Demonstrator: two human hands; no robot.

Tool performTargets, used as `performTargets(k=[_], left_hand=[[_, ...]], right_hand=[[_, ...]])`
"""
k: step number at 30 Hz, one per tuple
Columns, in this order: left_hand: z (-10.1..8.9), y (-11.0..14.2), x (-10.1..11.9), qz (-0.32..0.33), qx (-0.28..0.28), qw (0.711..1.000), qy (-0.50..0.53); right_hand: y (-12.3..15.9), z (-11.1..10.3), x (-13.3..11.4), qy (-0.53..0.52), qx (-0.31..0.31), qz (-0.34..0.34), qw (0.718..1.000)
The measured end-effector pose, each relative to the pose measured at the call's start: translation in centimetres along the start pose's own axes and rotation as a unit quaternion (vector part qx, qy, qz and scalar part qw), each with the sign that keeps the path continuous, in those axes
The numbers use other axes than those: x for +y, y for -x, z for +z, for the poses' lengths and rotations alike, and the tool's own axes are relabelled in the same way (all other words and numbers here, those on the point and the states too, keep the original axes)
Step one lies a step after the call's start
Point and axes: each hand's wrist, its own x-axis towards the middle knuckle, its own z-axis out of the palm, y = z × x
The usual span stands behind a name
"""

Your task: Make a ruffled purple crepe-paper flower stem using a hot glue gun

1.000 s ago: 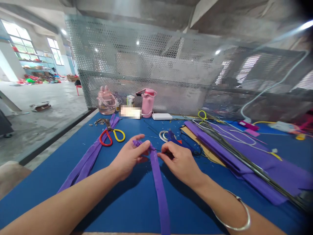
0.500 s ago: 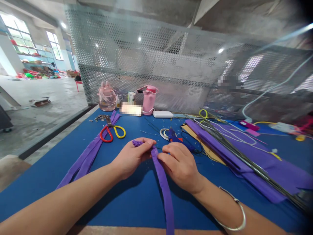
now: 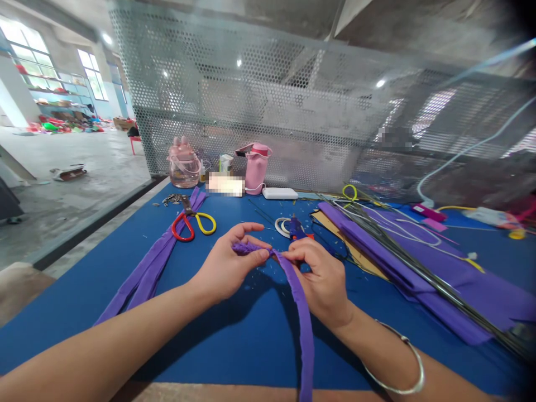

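A long purple fabric strip (image 3: 302, 312) hangs from between my two hands down past the table's front edge. Its far end is bunched into a gathered, twisted piece that lies in my left hand (image 3: 234, 259), pinched between thumb and fingers, with the index finger raised. Close beside it, my right hand (image 3: 320, 276) is closed, its thumb and fingertips pinching the strip where the gathered part meets the flat part. Behind my right hand is a blue glue gun (image 3: 296, 228), partly hidden, next to a roll of white tape (image 3: 281, 226).
Scissors (image 3: 193, 220) with red and yellow handles rest on more purple strips (image 3: 146, 268) at left. Purple sheets (image 3: 419, 268) and thin dark wires (image 3: 444, 290) lie at right. A pink bottle (image 3: 256, 170), a clear jug (image 3: 184, 167) and a white power bank (image 3: 280, 194) stand along the back.
Both hands have shifted slightly right with the strip. My left index finger has lifted, my right hand has turned, and the hanging strip has swung right.
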Motion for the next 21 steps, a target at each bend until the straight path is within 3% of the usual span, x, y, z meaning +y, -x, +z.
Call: performTargets(k=[4,7,9,12,14,18,21], left_hand=[[0.1,0.3,0.2,0.037,-0.014,0.998,-0.055],[-0.2,0.4,0.5,0.022,-0.024,0.999,-0.030],[-0.6,0.1,1.0,-0.035,-0.027,0.999,0.014],[-1.5,-0.5,1.7,-0.152,-0.051,0.987,0.026],[-2.0,-0.8,2.0,-0.175,-0.076,0.981,-0.022],[-2.4,-1.0,2.0,-0.136,-0.154,0.967,-0.151],[-2.3,-0.9,1.9,-0.094,-0.177,0.959,-0.199]], right_hand=[[0.1,0.1,0.4,0.012,0.005,0.008,1.000],[0.3,-0.2,1.4,0.044,-0.020,-0.116,0.992],[0.3,-0.6,1.9,0.068,-0.039,-0.207,0.975],[0.1,-1.0,2.0,0.103,-0.051,-0.272,0.956],[-0.2,-1.0,1.7,0.118,-0.055,-0.284,0.950],[-0.3,-0.9,1.4,0.106,-0.068,-0.269,0.955],[0.1,-0.7,1.6,0.067,-0.058,-0.222,0.971]])
